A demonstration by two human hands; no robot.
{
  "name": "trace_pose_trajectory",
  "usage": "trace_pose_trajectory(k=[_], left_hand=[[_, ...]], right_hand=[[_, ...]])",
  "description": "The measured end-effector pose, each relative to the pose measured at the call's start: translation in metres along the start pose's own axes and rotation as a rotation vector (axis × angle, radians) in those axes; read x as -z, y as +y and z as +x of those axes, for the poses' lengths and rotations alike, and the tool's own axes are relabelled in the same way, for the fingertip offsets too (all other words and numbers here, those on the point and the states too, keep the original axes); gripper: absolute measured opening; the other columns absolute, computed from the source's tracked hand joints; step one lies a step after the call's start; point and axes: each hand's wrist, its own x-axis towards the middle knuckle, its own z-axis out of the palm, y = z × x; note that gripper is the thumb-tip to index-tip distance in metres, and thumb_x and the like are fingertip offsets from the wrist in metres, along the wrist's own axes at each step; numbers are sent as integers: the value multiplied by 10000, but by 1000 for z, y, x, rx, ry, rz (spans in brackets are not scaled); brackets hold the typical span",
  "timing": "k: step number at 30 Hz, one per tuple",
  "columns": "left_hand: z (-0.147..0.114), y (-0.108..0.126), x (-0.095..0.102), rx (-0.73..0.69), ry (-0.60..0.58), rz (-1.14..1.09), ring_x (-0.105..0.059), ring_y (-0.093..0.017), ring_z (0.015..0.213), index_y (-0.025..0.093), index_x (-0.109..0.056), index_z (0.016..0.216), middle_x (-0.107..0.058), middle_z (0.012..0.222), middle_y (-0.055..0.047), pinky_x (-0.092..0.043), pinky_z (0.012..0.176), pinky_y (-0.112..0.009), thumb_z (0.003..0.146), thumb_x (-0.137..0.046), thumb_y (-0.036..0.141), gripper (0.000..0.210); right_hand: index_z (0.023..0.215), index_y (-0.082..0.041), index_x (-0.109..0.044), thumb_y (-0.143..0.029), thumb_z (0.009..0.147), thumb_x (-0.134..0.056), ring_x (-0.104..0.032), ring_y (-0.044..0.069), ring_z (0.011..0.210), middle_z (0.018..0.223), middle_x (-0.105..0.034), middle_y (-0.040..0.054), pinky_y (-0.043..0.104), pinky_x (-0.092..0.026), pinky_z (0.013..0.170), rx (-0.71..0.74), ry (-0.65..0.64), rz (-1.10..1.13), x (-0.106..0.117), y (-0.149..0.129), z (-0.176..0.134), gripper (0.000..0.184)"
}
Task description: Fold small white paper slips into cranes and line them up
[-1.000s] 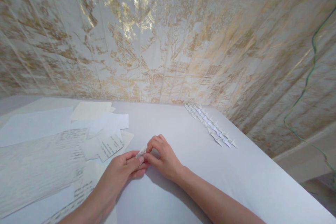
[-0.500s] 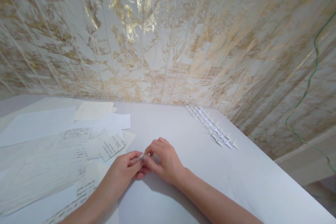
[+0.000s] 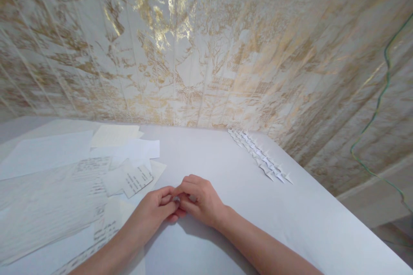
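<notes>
My left hand and my right hand meet above the front middle of the white table. Between their fingertips a small folded piece of paper is pinched. Only a pale sliver of it shows, as the fingers cover the rest. Both hands are closed, thumbs against the fingers, with the right index finger over the paper. Left of my left hand lies a printed paper piece on top of other sheets.
Loose sheets, some written on, overlap across the table's left side. Rows of small folded paper shapes stand at the back right. A patterned gold and white wall covering rises behind. A green cable hangs at right.
My right hand's fingers have come down and curled over the folded paper, which is now mostly hidden. The left hand has stayed nearly in place. The sheets and folded shapes look the same.
</notes>
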Motion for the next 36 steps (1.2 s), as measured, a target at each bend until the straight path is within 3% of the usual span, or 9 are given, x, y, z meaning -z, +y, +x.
trace_pose_trajectory(k=[6,13,17,20,26,36], left_hand=[[0,2,2,-16,-10,-24,-605,-116,553,160,-705,757,-685,584,14,-456,545,-210,668,-791,341,220],[0,7,4,-15,22,-14,-642,-148,597,149,-727,786,-711,659,-22,-509,580,-255,648,-819,560,443],[-2,6,2,-49,68,11,-637,-149,607,162,-718,786,-707,653,-16,-502,577,-245,630,-811,652,523],[-5,4,-2,-82,89,39,-635,-155,621,176,-703,777,-702,644,-8,-499,582,-244,659,-793,674,519],[-10,4,-7,-164,99,94,-632,-166,626,202,-663,740,-689,627,7,-495,593,-251,769,-721,660,463],[-10,-2,-2,-245,157,157,-665,-200,666,224,-688,831,-705,654,4,-530,654,-279,860,-652,601,379]], right_hand=[[829,-202,-729,-9,779,-537,-570,148,710,722,-572,-14,240,-456,692,-127,57,283,3,-2,1,277],[902,-196,-756,-57,798,-572,-576,133,701,762,-623,-12,240,-463,682,-294,102,384,0,-1,2,253],[934,-186,-722,-146,828,-621,-574,134,689,751,-652,-15,248,-475,685,-415,135,377,0,-4,2,151],[819,-188,-694,-167,813,-647,-560,134,665,720,-644,-18,243,-464,654,-424,163,330,-1,-7,2,53],[739,-187,-657,-132,813,-627,-549,126,652,708,-628,-19,234,-440,634,-457,196,316,-3,-12,3,97],[804,-190,-617,-230,915,-596,-598,141,684,750,-623,-12,268,-470,691,-367,261,411,-7,-12,1,120]])
